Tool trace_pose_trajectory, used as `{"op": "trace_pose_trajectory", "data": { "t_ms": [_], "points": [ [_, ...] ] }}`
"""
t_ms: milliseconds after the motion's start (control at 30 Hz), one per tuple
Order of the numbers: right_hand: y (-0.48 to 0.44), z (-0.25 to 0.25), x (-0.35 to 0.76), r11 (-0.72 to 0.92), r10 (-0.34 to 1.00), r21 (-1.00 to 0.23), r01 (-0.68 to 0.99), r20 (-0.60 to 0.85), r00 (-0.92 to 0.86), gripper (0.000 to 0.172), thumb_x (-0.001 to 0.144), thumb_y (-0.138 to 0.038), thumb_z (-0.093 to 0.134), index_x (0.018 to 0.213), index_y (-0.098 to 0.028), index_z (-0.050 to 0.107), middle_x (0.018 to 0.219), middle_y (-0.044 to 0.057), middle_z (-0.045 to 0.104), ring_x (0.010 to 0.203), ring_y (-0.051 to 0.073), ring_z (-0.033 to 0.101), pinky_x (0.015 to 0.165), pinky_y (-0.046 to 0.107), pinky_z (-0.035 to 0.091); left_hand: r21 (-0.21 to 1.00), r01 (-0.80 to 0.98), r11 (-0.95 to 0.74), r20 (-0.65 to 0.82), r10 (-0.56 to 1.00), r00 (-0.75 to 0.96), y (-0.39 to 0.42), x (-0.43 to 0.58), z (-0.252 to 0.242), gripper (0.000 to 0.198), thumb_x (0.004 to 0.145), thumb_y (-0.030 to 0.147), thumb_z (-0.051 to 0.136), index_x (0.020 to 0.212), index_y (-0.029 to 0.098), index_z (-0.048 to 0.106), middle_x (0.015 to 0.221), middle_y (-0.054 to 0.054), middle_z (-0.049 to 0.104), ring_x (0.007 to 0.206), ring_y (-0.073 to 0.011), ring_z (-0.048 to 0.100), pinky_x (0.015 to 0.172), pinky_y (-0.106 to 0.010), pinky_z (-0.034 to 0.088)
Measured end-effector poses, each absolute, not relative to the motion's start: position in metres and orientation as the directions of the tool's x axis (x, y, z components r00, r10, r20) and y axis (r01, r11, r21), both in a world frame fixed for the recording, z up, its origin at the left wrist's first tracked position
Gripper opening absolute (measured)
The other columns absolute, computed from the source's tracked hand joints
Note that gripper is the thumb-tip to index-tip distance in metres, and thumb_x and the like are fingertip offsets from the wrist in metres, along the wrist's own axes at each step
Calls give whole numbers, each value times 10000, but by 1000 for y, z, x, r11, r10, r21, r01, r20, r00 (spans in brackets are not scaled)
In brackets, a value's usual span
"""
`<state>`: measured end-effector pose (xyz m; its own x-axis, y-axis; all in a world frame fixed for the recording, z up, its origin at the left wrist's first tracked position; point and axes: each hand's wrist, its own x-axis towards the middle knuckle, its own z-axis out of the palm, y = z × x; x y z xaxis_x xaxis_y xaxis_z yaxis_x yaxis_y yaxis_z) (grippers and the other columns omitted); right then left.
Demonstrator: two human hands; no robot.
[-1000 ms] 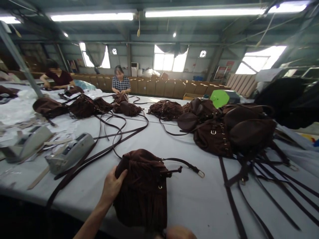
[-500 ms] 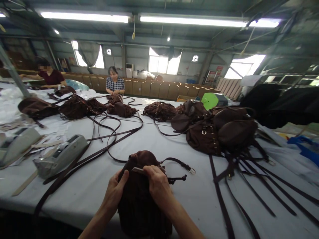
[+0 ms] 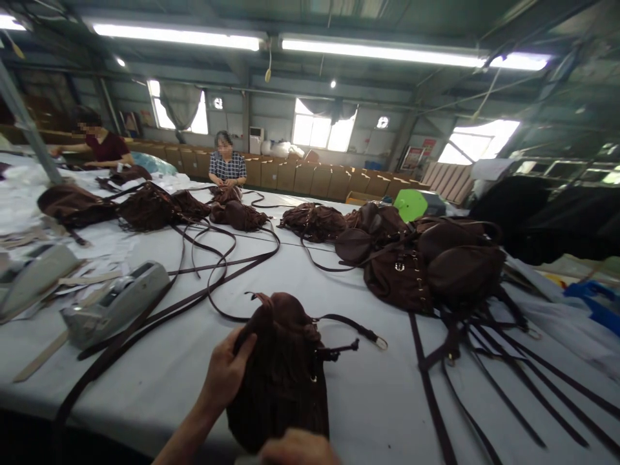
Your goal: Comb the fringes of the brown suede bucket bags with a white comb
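Note:
A dark brown fringed backpack (image 3: 285,381) lies in front of me at the near edge of the table, its buckled strap and a toggled cord reaching out to the right. My left hand (image 3: 225,371) grips the bag's upper left edge, thumb on top and fingers tucked behind. At the bottom of the picture, my right hand (image 3: 300,449) is curled over the bag's lower end, blurred and partly cut off. A bit of something pale grey shows beside its fingers, too little to name.
Tape dispensers (image 3: 119,303) stand at left near paper scraps (image 3: 92,265). Long brown straps (image 3: 194,294) cross the table. More brown bags (image 3: 460,265) are piled at right, with others further back. Two people (image 3: 227,165) work at the far side. A green disc (image 3: 410,204) sits behind the pile.
My right hand has moved from the bag's upper part down to the bottom edge of the picture, with the thin pale piece it held. My left hand keeps its grip on the bag.

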<state>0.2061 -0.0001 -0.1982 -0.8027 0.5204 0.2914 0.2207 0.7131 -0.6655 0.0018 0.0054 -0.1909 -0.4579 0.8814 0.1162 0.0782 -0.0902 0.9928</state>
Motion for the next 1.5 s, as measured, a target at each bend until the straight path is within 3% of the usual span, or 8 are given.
{"op": "trace_pose_trajectory", "data": {
  "t_ms": [200,333,467,733,933,1133,1367,1500],
  "points": [
    [47,-147,228,345,939,-858,382,309,-152,355,919,-369,458,1138,-175,658,1030,104,721,949,236,668,832,335,537,934,343,-100,98,995,25,-15,-1,-155,250,863,371,546,953,169,662,857,-28,664,808,-208,581,707,-265,454],
    [48,-182,202,369,923,-817,444,266,-278,356,910,-265,421,1149,-163,664,1064,106,718,981,243,673,883,350,520,952,304,-38,32,999,24,-8,-24,-150,419,850,381,569,1215,175,561,1099,-54,672,1022,-249,598,862,-295,464],
    [38,-221,177,425,894,-754,501,263,-363,382,923,-227,379,1187,-159,647,1055,117,716,964,233,680,850,316,523,859,511,35,11,996,-87,22,-39,-144,395,846,508,528,978,161,664,899,-58,719,843,-245,653,708,-287,474],
    [38,-225,193,404,908,-751,523,260,-329,381,939,-252,362,1169,-150,650,1094,119,706,1010,227,667,867,303,513,736,675,-43,376,856,-356,54,-20,-160,344,930,376,394,832,194,669,866,-94,710,833,-221,644,775,-315,460],
    [41,-199,200,385,922,-806,449,323,-212,330,944,-304,390,1135,-184,631,1079,90,706,978,222,663,841,317,516,712,571,-409,233,905,357,-23,-31,-134,159,832,370,619,892,292,744,1173,-54,678,1294,-293,442,1133,-477,228],
    [65,-170,169,574,815,-719,391,455,-360,234,960,-246,376,1021,-194,596,938,59,681,872,185,634,795,283,478,956,284,-71,177,914,-366,-4,-54,-117,409,885,507,459,919,175,695,932,-95,714,923,-250,658,896,-414,489],
    [44,-186,153,720,659,-477,505,241,-712,340,775,-10,437,993,-211,603,917,37,678,858,171,613,765,252,442,938,347,13,32,992,-124,54,-32,-156,372,718,388,680,1014,164,686,984,-85,728,948,-266,659,855,-345,498],
    [5,-230,165,768,508,-446,460,-14,-861,196,722,-139,625,899,-221,643,857,30,710,826,203,630,769,283,447,977,211,33,30,958,-286,54,-39,-178,356,725,435,661,917,138,706,851,-68,742,824,-260,682,754,-335,519]
  ]
}}
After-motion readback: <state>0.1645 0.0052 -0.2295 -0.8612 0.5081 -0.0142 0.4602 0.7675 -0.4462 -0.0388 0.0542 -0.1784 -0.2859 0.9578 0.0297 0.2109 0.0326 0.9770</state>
